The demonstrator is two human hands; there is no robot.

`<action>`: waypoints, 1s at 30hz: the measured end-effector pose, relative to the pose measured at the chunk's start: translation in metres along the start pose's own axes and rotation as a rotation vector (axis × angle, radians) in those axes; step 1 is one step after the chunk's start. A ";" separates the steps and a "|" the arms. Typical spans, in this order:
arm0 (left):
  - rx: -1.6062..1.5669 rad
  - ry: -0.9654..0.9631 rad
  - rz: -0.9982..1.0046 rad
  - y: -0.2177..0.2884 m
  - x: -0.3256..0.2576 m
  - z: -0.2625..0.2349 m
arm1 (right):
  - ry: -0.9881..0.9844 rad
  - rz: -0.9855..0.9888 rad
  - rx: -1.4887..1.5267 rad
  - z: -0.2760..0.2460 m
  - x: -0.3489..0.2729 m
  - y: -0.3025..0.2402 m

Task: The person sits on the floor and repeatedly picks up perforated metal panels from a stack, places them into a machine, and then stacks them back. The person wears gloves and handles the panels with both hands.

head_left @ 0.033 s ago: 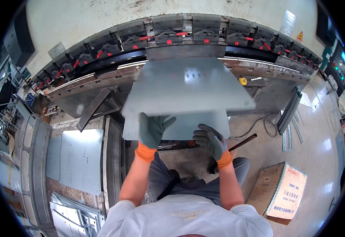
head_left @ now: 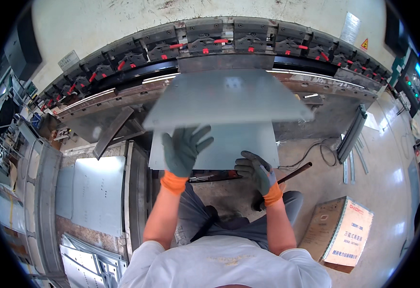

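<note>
Bent sheet-metal panel (head_left: 229,108) sits at the press brake (head_left: 219,45), far edge under the row of red-clamped punches, near flange hanging toward the person. Left hand (head_left: 183,149), gloved, fingers spread flat against the flange, pressing rather than gripping, seemingly to steady it. Right hand (head_left: 257,174) curls around the flange's lower edge, apparently bearing its weight; more panels (head_left: 97,192) lie stacked to the left.

2 gloved hands, left hand (head_left: 183,150) and right hand (head_left: 254,170), on metal sheet (head_left: 224,103) at press brake (head_left: 229,45)
</note>
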State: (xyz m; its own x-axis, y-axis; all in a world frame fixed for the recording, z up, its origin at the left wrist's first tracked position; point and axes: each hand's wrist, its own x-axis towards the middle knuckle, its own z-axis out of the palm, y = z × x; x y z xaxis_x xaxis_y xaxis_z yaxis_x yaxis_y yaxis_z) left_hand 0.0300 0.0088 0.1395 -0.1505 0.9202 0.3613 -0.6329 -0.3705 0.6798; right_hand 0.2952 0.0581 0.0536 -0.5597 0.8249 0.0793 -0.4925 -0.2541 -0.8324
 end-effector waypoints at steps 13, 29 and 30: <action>-0.192 0.133 -0.247 0.120 0.163 -0.055 | 0.072 0.041 -0.030 -0.008 -0.042 -0.015; -0.223 0.041 -0.366 0.142 0.216 -0.072 | 0.090 0.051 -0.027 -0.046 -0.053 0.014; -0.218 0.043 -0.352 0.143 0.216 -0.077 | 0.088 0.049 -0.034 -0.046 -0.052 0.015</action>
State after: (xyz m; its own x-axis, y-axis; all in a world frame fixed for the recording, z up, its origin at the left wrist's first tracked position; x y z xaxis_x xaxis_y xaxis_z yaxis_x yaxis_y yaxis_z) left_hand -0.1516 0.1647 0.2661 0.0746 0.9921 0.1007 -0.7968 -0.0014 0.6042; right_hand 0.3477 0.0344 0.0121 -0.5212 0.8534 -0.0089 -0.4420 -0.2789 -0.8525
